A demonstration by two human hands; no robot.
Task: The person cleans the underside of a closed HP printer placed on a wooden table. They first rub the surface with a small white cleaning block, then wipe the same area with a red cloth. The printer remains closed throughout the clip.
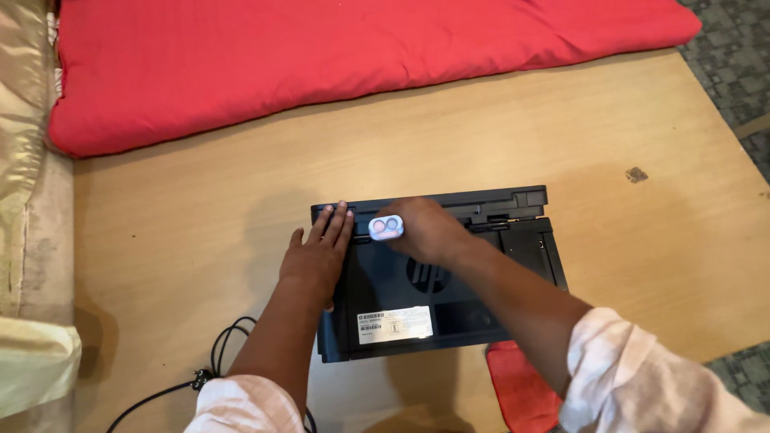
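A dark, boxy machine lies on a wooden board, its underside or back facing up, with a white label and a round vent on it. My left hand rests flat on its left edge, fingers spread toward the top rim. My right hand is closed around a small white and pale blue object with two round ends, held against the machine's top left area.
The wooden board spans the view. A red cushion lies along its far side. A black power cable with plug trails at the lower left. A red cloth sits under my right forearm. Beige fabric borders the left; patterned carpet lies at the right.
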